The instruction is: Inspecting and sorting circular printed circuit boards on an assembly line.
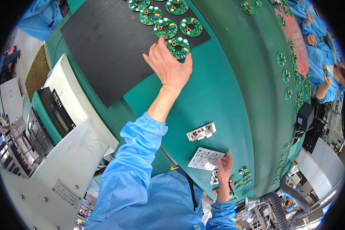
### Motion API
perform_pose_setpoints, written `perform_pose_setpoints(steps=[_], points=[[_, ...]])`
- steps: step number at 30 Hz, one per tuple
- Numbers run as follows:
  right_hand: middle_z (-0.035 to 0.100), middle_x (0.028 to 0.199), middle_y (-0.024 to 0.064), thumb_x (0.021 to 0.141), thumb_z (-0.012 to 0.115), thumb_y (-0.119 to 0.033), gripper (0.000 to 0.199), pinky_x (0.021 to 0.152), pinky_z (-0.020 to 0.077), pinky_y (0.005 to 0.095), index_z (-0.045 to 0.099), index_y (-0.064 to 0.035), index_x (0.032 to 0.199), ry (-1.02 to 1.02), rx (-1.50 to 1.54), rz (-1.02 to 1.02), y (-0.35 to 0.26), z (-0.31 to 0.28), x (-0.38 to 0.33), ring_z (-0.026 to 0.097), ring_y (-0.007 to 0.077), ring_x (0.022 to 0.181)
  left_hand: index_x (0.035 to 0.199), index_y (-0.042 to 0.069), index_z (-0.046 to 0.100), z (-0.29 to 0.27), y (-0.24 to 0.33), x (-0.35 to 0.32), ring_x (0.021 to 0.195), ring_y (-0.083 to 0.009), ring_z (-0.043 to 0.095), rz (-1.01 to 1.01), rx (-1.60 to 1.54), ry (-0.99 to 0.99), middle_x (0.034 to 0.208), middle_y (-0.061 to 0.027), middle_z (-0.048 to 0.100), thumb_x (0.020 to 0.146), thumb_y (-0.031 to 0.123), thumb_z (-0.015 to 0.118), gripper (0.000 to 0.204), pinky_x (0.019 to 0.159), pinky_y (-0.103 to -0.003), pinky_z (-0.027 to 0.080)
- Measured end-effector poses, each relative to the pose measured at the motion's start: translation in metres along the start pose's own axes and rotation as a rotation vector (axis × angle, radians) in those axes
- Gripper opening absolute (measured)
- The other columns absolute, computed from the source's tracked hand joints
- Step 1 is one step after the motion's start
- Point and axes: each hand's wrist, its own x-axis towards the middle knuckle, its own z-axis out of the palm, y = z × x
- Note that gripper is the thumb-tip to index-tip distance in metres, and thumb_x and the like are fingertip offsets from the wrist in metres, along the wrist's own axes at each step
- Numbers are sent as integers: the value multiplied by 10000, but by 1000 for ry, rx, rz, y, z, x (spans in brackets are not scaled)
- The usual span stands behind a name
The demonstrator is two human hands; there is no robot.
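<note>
My left hand (169, 68) reaches forward over the edge of the black mat (103, 57). Its fingers are spread beside a round green circuit board (186, 43) with a hole in its middle, and the thumb lies by the board's near right edge. Whether the hand touches that board, I cannot tell. Lower down, my right hand (225, 168) pinches the right edge of a silvery-white square panel (205, 158) dotted with small dark marks. Just beyond this panel a narrow pale circuit board (201, 132) with parts on it lies on the green table (218, 99).
More round boards (191, 27) lie on the mat. Small green boards (241, 179) sit beside my right hand. A green belt (253, 84) runs along the right, with boards on it. At left stands a white machine housing (76, 153). Co-workers (320, 57) sit across the belt.
</note>
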Motion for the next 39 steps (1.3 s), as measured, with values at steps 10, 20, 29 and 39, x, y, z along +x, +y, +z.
perform_pose_setpoints(steps=[10, 20, 29, 39], points=[[517, 958, 52, 809, 673, -146, 609, 804, 476, 288, 391, 21, 1322, 1, -14, -3, 4, 0, 0, 521, 141, 875, 1388, -71, 189, -139, 73, -19, 1129, -250, 432, 329, -479, -84, 1226, -177, 410, 583, 49, 781, 1007, 1003, -382, 328], [511, 974, 58, 812, 672, -157, 614, 817, 461, 295, 390, 20, 1327, -13, -31, -43, 2, 0, -2, 514, 153, 884, 1363, -59, 194, -176, 89, -28, 1100, -254, 427, 405, -505, -149, 1373, -219, 283, 567, 50, 765, 985, 974, -390, 350], [518, 973, 64, 816, 667, -164, 613, 822, 465, 306, 388, 20, 1330, -12, -28, -46, 2, 0, -3, 526, 159, 885, 1355, -42, 217, -191, 99, -31, 1018, -259, 445, 428, -380, -144, 1361, -223, 306, 542, 56, 751, 978, 892, -389, 377], [520, 968, 64, 812, 671, -168, 606, 799, 471, 302, 399, 21, 1320, -5, -57, -60, -1, 0, -3, 527, 156, 870, 1354, -29, 229, -192, 104, -33, 1003, -256, 445, 455, -354, -141, 1355, -209, 313, 546, 60, 741, 960, 871, -394, 378]])
